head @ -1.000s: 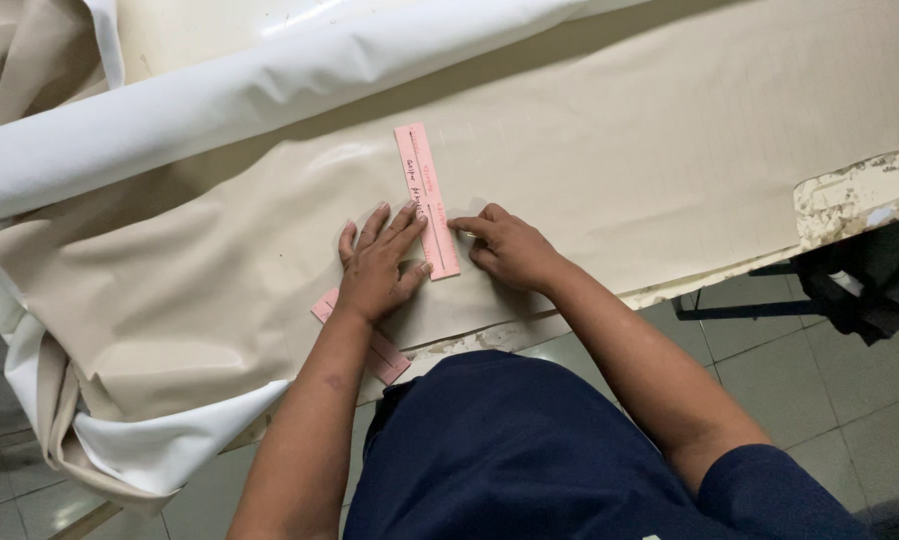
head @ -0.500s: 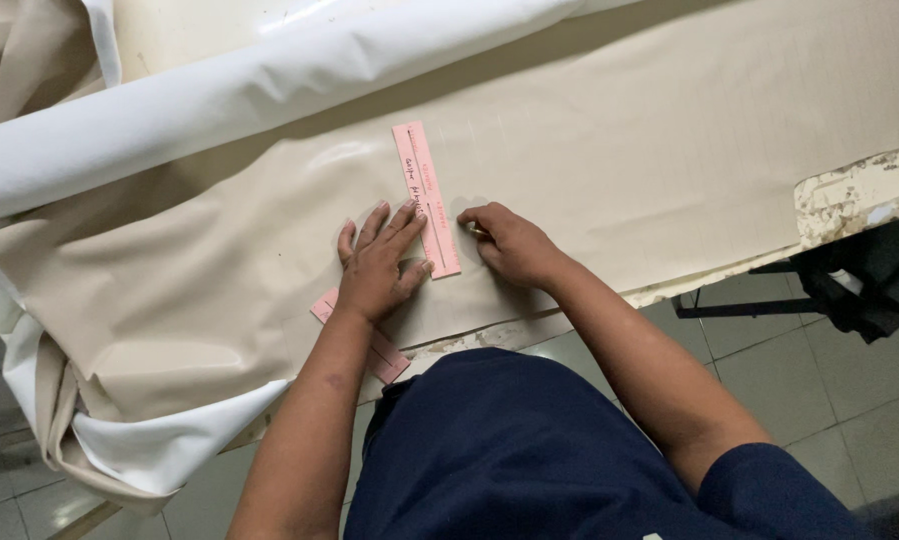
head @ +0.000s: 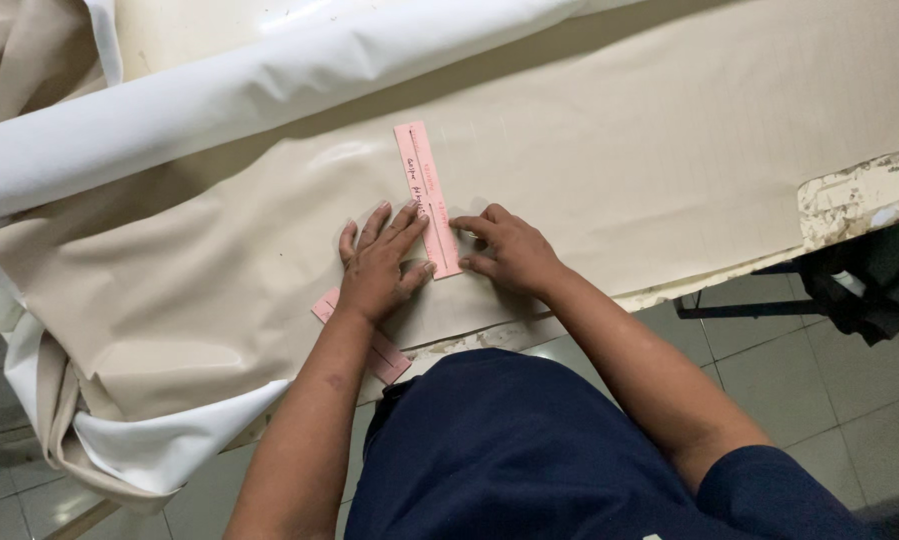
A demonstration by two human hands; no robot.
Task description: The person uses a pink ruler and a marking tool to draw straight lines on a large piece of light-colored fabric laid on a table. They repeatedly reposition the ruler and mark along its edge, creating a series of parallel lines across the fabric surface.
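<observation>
A long pink paper strip [head: 425, 190] lies upright on a beige glossy sheet [head: 619, 150] spread over the table. My left hand [head: 377, 268] rests flat on the sheet with fingers spread, its fingertips pressing the strip's lower left edge. My right hand [head: 507, 250] touches the strip's lower right edge with forefinger and thumb; I see nothing held in it. A second pink strip [head: 387, 356] lies slanted under my left wrist, mostly hidden.
A thick white roll [head: 219, 110] of the material lies across the back left. The sheet hangs in folds off the left end [head: 89, 420]. The table's chipped edge [head: 854, 195] shows at right, with a dark bundle [head: 869, 290] below it over tiled floor.
My right hand's fingers have shifted slightly against the strip's right edge. The left hand and both strips stay where they were.
</observation>
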